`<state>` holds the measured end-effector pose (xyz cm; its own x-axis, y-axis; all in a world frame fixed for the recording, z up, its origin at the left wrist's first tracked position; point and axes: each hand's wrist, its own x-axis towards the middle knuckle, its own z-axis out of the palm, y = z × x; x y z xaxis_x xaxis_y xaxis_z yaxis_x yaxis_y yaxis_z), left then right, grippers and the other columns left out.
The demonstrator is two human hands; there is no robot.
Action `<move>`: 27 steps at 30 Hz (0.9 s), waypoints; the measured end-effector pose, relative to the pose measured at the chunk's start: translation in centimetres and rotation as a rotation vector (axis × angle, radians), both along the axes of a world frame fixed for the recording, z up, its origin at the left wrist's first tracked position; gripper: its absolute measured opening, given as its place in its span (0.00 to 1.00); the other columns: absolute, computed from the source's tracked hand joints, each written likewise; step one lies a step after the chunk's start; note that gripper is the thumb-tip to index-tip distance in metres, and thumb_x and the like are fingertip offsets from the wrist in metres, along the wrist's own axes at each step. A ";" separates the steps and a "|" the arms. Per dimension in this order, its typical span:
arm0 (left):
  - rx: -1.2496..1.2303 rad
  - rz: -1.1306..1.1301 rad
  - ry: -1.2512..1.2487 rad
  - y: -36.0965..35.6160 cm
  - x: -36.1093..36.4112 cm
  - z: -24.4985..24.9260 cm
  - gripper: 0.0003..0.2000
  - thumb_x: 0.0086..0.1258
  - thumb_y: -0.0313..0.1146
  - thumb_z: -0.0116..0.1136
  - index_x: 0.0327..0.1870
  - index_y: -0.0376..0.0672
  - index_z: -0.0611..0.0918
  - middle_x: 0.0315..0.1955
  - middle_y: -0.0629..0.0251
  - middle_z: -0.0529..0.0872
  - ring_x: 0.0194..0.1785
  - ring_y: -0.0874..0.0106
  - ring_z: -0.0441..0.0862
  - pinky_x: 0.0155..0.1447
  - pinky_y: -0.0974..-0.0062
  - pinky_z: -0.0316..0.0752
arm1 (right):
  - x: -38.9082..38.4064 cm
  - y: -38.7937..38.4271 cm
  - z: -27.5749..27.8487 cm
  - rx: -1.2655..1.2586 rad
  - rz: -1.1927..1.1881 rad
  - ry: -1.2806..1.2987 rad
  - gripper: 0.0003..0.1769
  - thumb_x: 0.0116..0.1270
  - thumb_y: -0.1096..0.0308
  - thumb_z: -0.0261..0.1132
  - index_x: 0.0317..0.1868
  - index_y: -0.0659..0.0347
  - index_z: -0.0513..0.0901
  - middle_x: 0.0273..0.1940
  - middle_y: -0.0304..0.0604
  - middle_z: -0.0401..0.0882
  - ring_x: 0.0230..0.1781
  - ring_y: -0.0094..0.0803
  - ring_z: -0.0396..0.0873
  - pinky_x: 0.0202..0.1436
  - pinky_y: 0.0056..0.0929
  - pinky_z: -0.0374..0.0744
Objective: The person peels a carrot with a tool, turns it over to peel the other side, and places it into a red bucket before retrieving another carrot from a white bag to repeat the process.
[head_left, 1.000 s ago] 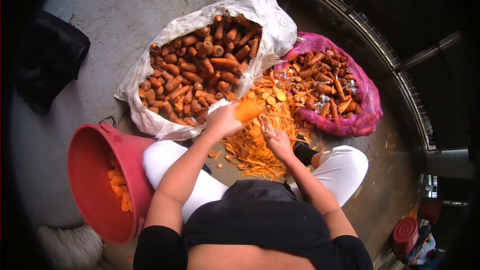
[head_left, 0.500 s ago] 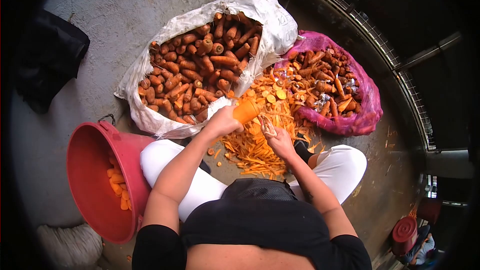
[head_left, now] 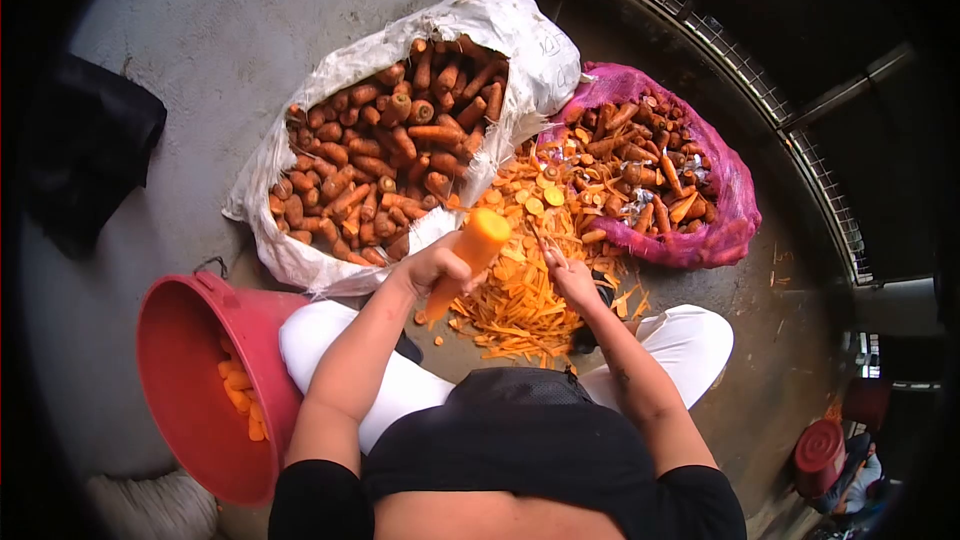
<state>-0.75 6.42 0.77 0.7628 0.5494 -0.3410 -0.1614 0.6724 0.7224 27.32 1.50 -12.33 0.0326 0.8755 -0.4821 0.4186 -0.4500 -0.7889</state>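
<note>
A thick peeled carrot (head_left: 478, 241) is gripped in my left hand (head_left: 438, 272), its flat cut end facing up. My right hand (head_left: 571, 280) is closed round a slim-bladed hand tool (head_left: 540, 236), whose handle is mostly hidden by the fingers. The blade stands apart from the carrot, to its right. Below both hands spreads a heap of carrot peelings (head_left: 520, 305) with round cut ends among them. Just beyond my left hand, a white sack (head_left: 265, 175) lies open, full of unpeeled carrots (head_left: 370, 155).
A pink mesh sack (head_left: 738, 210) of carrots and scraps lies at right. Left of my knee, a red bucket (head_left: 165, 410) tipped towards me holds peeled carrots (head_left: 240, 395). Black cloth (head_left: 90, 150) hangs on the wall. Far right, a person (head_left: 858, 480) is beside a red container (head_left: 820, 450).
The carrot has swung more upright, with its cut end now towards me, and my left hand has come closer. My right hand has moved slightly right, and the tool is farther from the carrot.
</note>
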 end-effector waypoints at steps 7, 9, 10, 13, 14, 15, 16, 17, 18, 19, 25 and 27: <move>0.282 0.158 0.163 0.2 0.1 0.1 0.25 0.36 0.21 0.65 0.42 0.42 0.76 0.26 0.68 0.79 0.30 0.73 0.79 0.39 0.74 0.75 | -0.9 1.3 4.8 -0.111 -0.128 0.472 0.17 0.73 0.50 0.56 0.37 0.56 0.74 0.19 0.30 0.63 0.12 0.17 0.58 0.15 0.21 0.56; 0.283 0.147 0.264 0.4 0.5 0.4 0.22 0.38 0.21 0.65 0.40 0.42 0.77 0.27 0.69 0.80 0.33 0.74 0.80 0.42 0.74 0.76 | -2.4 0.8 4.8 0.222 -0.086 0.428 0.19 0.74 0.51 0.56 0.31 0.57 0.75 0.18 0.30 0.64 0.13 0.16 0.59 0.17 0.20 0.57; 0.364 0.136 0.339 0.5 0.6 -0.2 0.22 0.39 0.22 0.66 0.41 0.40 0.78 0.31 0.69 0.81 0.35 0.77 0.79 0.44 0.76 0.76 | -3.5 0.7 5.8 0.392 -0.067 0.398 0.20 0.74 0.52 0.56 0.28 0.58 0.75 0.17 0.30 0.65 0.14 0.16 0.60 0.17 0.20 0.58; 0.677 0.156 0.521 0.4 0.8 -1.4 0.25 0.42 0.24 0.67 0.48 0.37 0.80 0.34 0.66 0.85 0.39 0.75 0.81 0.47 0.77 0.74 | -4.4 -0.9 10.1 0.586 0.029 0.174 0.15 0.73 0.65 0.57 0.28 0.62 0.77 0.18 0.33 0.70 0.18 0.18 0.67 0.22 0.22 0.67; 0.733 0.196 0.563 0.2 1.0 -1.5 0.25 0.43 0.28 0.68 0.48 0.38 0.80 0.35 0.62 0.86 0.39 0.72 0.83 0.47 0.76 0.75 | -4.5 -1.4 10.8 0.555 0.033 0.119 0.10 0.69 0.68 0.60 0.30 0.64 0.78 0.18 0.36 0.70 0.18 0.22 0.69 0.25 0.24 0.70; 0.766 0.199 0.606 0.1 1.1 -1.0 0.25 0.43 0.29 0.68 0.48 0.39 0.80 0.34 0.61 0.86 0.39 0.71 0.83 0.47 0.76 0.75 | -4.5 -1.8 11.6 0.588 0.085 0.085 0.10 0.68 0.68 0.61 0.30 0.64 0.79 0.18 0.37 0.71 0.18 0.24 0.70 0.25 0.25 0.70; 0.799 0.202 0.651 -0.1 1.2 -0.4 0.25 0.43 0.29 0.68 0.48 0.39 0.80 0.34 0.60 0.87 0.38 0.71 0.84 0.46 0.76 0.76 | -4.5 -2.1 12.4 0.620 0.139 0.053 0.09 0.67 0.68 0.62 0.31 0.64 0.79 0.18 0.38 0.71 0.18 0.25 0.70 0.25 0.25 0.71; 0.831 0.208 0.697 -0.2 1.2 -0.2 0.24 0.43 0.30 0.68 0.48 0.40 0.81 0.33 0.59 0.87 0.38 0.70 0.85 0.46 0.75 0.76 | -4.6 -2.4 13.0 0.652 0.196 0.022 0.08 0.66 0.68 0.62 0.32 0.64 0.80 0.18 0.40 0.71 0.17 0.27 0.71 0.25 0.26 0.71; 0.847 0.218 0.723 -0.2 1.2 -0.3 0.24 0.44 0.30 0.68 0.48 0.40 0.81 0.32 0.59 0.87 0.37 0.69 0.85 0.46 0.75 0.76 | -4.6 -2.5 13.5 0.694 0.222 0.021 0.07 0.64 0.68 0.65 0.32 0.63 0.80 0.20 0.43 0.73 0.18 0.33 0.72 0.26 0.27 0.71; 0.863 0.229 0.748 -0.2 1.2 -0.5 0.24 0.44 0.30 0.68 0.48 0.41 0.81 0.32 0.58 0.87 0.37 0.68 0.85 0.45 0.75 0.77 | -4.7 -2.5 13.4 0.707 0.240 0.004 0.07 0.64 0.67 0.65 0.32 0.63 0.80 0.20 0.43 0.73 0.18 0.35 0.72 0.26 0.28 0.72; 0.810 0.286 0.679 -0.5 1.5 -0.2 0.23 0.45 0.30 0.68 0.46 0.39 0.81 0.32 0.60 0.87 0.37 0.72 0.84 0.46 0.76 0.77 | -4.5 -2.5 13.6 0.736 0.317 -0.100 0.10 0.64 0.63 0.66 0.33 0.61 0.80 0.21 0.44 0.74 0.20 0.39 0.75 0.26 0.32 0.73; 0.792 0.302 0.656 -0.5 1.5 0.0 0.22 0.45 0.30 0.67 0.46 0.39 0.81 0.33 0.61 0.87 0.37 0.73 0.84 0.46 0.76 0.76 | -4.6 -2.5 13.4 0.762 0.325 -0.104 0.10 0.64 0.62 0.66 0.34 0.61 0.81 0.21 0.44 0.74 0.20 0.39 0.75 0.26 0.32 0.73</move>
